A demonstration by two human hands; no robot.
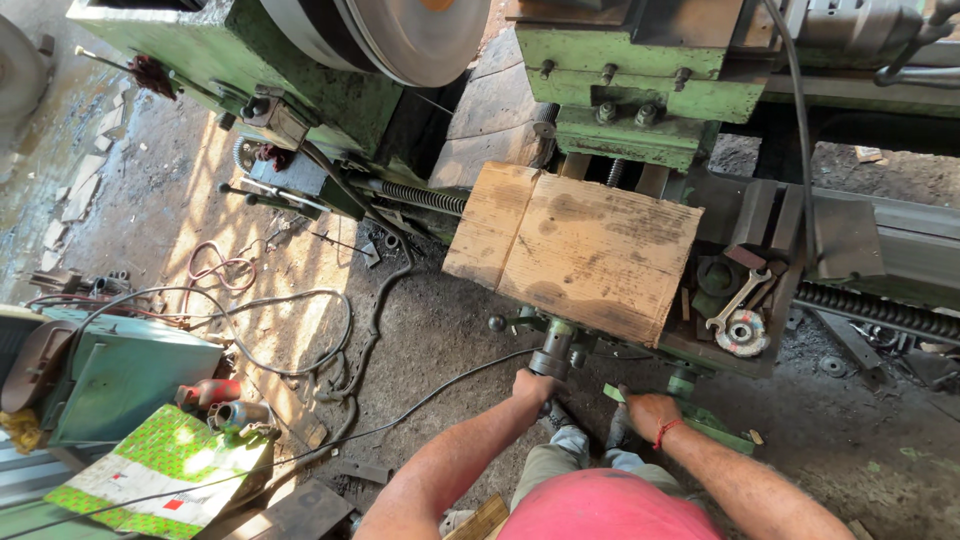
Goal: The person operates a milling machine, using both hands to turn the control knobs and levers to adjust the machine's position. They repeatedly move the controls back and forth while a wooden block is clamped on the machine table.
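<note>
Seen from my head camera, looking straight down: my left hand [533,387] is clamped around the dark metal crank handle [552,360] that juts from the front of the big green lathe carriage [700,345], fingers wrapped tight on it. My right hand [648,412], a red thread bracelet [664,432] at the wrist, rests with fingers curled on a thin green metal bar [690,415] low on the same machine front; whether it truly grips the bar or only presses on it I cannot tell.

Just above both hands, two worn, oil-stained wooden boards [580,250] lie side by side across the carriage. To their right, a steel open-ended spanner [738,298] sits in a recessed tray, touching a round grinding disc with a red ring [742,332]. A long threaded lead screw [425,198] runs off to the left beneath the large grey steel faceplate [410,35].

On the dirt floor at left, black cables [300,330] loop past a teal metal box [120,375] and a green patterned cardboard sheet [160,470].
</note>
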